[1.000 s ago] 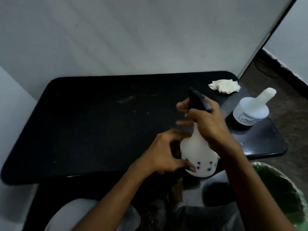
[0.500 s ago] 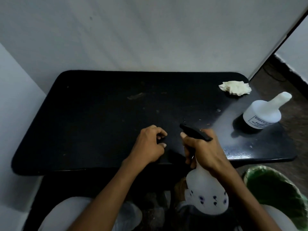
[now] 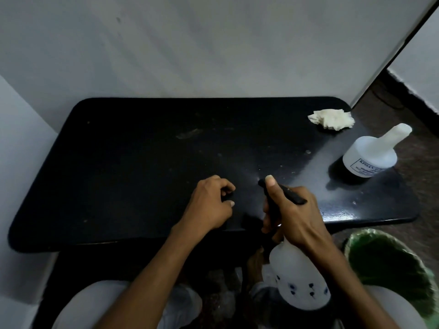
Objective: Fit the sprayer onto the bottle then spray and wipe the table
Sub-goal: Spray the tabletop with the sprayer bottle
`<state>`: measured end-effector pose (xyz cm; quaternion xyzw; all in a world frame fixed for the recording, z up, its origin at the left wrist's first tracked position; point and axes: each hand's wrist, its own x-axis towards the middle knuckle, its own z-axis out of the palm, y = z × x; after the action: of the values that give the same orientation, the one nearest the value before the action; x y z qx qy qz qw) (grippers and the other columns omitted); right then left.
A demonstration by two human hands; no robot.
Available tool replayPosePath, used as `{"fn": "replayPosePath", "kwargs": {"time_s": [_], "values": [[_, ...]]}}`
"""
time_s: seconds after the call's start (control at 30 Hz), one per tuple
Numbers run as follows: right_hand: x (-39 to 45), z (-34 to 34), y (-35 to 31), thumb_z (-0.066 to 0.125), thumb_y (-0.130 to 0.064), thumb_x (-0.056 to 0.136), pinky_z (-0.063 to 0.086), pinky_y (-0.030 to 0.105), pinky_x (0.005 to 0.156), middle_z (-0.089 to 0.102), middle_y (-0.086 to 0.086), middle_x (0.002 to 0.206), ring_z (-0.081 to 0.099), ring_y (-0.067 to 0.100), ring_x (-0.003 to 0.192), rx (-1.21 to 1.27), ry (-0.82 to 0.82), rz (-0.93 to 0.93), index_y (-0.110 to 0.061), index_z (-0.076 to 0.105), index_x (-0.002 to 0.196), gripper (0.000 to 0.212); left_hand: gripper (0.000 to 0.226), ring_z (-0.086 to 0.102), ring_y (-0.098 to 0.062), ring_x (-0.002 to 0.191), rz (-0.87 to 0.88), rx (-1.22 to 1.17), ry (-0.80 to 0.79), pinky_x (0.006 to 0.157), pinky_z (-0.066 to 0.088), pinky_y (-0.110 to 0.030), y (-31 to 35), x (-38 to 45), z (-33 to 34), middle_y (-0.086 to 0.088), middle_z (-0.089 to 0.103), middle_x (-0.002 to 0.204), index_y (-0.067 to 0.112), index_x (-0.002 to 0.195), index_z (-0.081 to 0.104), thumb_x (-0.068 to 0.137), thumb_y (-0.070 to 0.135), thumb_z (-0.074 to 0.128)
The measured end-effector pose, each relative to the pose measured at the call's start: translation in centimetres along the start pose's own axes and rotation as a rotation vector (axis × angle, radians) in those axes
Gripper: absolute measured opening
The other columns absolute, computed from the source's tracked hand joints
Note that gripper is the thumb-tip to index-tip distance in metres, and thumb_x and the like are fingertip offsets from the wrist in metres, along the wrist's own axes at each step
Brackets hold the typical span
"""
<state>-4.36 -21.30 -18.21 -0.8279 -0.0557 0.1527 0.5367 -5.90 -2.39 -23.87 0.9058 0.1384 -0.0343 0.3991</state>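
Observation:
My right hand [image 3: 293, 214] grips the neck of a white spray bottle [image 3: 299, 279] with small blue marks; its body hangs below the table's near edge. The black sprayer head [image 3: 288, 194] sits on the bottle and points away over the black table [image 3: 133, 167], with my fingers around the trigger. A pale mist streak [image 3: 316, 160] lies across the tabletop toward the right. My left hand [image 3: 211, 205] rests loosely curled on the table, left of the sprayer, holding nothing. A crumpled white cloth [image 3: 331, 119] lies at the far right corner.
A second white bottle [image 3: 373, 155] with a tall nozzle cap and a label stands on the table's right end. A green-lined bin [image 3: 389, 264] sits on the floor at lower right. A grey wall backs the table. My knees show below.
My left hand let go of the bottle and came to rest on the table. My right hand lowered the bottle toward me, and a mist streak now shows on the tabletop.

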Motion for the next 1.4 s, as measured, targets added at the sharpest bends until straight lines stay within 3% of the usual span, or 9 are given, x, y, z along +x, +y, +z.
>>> {"fn": "replayPosePath", "kwargs": {"time_s": [0.1, 0.3, 0.57, 0.8, 0.93, 1.03, 1.17, 1.3, 1.4], "values": [[0.4, -0.7, 0.2, 0.054, -0.070, 0.090, 0.052, 0.030, 0.040, 0.065, 0.018, 0.051, 0.068, 0.031, 0.044, 0.012, 0.070, 0.012, -0.001, 0.063, 0.062, 0.076, 0.038, 0.056, 0.004, 0.092, 0.008, -0.005, -0.004, 0.078, 0.046, -0.014, 0.2, 0.0, 0.1, 0.018, 0.055, 0.103, 0.028, 0.114, 0.069, 0.080, 0.015, 0.080], [1.0, -1.6, -0.1, 0.054, -0.070, 0.085, 0.057, 0.038, 0.042, 0.076, 0.012, 0.076, 0.074, 0.019, 0.069, 0.062, 0.052, -0.006, -0.010, 0.072, 0.074, 0.064, 0.040, 0.054, 0.002, 0.091, -0.023, 0.014, -0.018, 0.078, 0.044, -0.015, 0.6, -0.1, 0.1, 0.019, 0.051, 0.101, 0.030, 0.115, 0.067, 0.081, 0.016, 0.080], [1.0, -2.3, -0.1, 0.050, -0.071, 0.090, 0.054, 0.031, 0.042, 0.066, 0.021, 0.053, 0.068, 0.031, 0.044, -0.024, 0.079, 0.018, 0.003, 0.064, 0.067, 0.079, 0.038, 0.057, -0.002, 0.096, 0.006, 0.003, -0.036, 0.086, 0.051, -0.021, 0.8, -0.3, -0.2, 0.015, 0.056, 0.110, 0.027, 0.117, 0.067, 0.082, 0.015, 0.078], [1.4, -2.4, 0.1, 0.055, -0.075, 0.085, 0.059, 0.043, 0.043, 0.077, 0.010, 0.077, 0.078, 0.022, 0.073, 0.002, 0.062, 0.023, -0.012, 0.072, 0.072, 0.067, 0.039, 0.058, -0.005, 0.101, -0.003, 0.003, -0.056, 0.092, 0.054, -0.027, 0.9, -0.2, -0.2, 0.012, 0.058, 0.113, 0.027, 0.118, 0.067, 0.082, 0.016, 0.079], [1.2, -2.5, -0.3, 0.050, -0.077, 0.086, 0.057, 0.036, 0.043, 0.071, 0.016, 0.060, 0.073, 0.029, 0.056, 0.003, 0.078, 0.015, -0.006, 0.067, 0.062, 0.077, 0.039, 0.058, -0.003, 0.098, -0.003, 0.003, -0.045, 0.088, 0.053, -0.024, 0.7, 0.1, 0.0, 0.013, 0.058, 0.112, 0.028, 0.116, 0.068, 0.081, 0.017, 0.080], [1.0, -2.6, -0.4, 0.052, -0.074, 0.089, 0.053, 0.031, 0.043, 0.062, 0.022, 0.051, 0.064, 0.031, 0.042, 0.024, 0.077, 0.013, 0.002, 0.059, 0.060, 0.082, 0.040, 0.057, 0.001, 0.092, 0.007, 0.007, -0.020, 0.078, 0.048, -0.017, 0.9, 0.4, 0.7, 0.016, 0.057, 0.106, 0.029, 0.115, 0.068, 0.079, 0.018, 0.081], [0.9, -2.8, -0.7, 0.050, -0.074, 0.090, 0.055, 0.034, 0.044, 0.069, 0.019, 0.056, 0.071, 0.031, 0.051, 0.022, 0.061, -0.033, 0.000, 0.065, 0.064, 0.080, 0.043, 0.055, 0.004, 0.089, -0.015, 0.016, -0.033, 0.070, 0.041, -0.012, 1.6, 0.8, 1.5, 0.020, 0.053, 0.102, 0.035, 0.113, 0.066, 0.077, 0.017, 0.082], [1.1, -3.2, -1.0, 0.051, -0.071, 0.091, 0.054, 0.027, 0.045, 0.077, 0.012, 0.073, 0.078, 0.026, 0.067, 0.092, 0.099, -0.099, -0.006, 0.073, 0.076, 0.070, 0.057, 0.061, 0.005, 0.098, 0.025, -0.178, -0.275, 0.072, 0.050, -0.014, 3.3, 0.4, 0.8, 0.021, 0.063, 0.106, 0.042, 0.116, 0.064, 0.073, 0.010, 0.084], [1.5, -4.0, -1.3, 0.051, -0.061, 0.093, 0.055, 0.019, 0.055, 0.078, 0.011, 0.078, 0.078, 0.020, 0.072, 0.173, 0.191, -0.190, -0.008, 0.075, 0.080, 0.059, 0.081, 0.056, 0.000, 0.120, 0.116, -0.273, -0.603, 0.098, 0.052, -0.030, 5.3, -0.4, 0.5, 0.018, 0.060, 0.129, 0.041, 0.137, 0.050, 0.070, 0.014, 0.086]]}}
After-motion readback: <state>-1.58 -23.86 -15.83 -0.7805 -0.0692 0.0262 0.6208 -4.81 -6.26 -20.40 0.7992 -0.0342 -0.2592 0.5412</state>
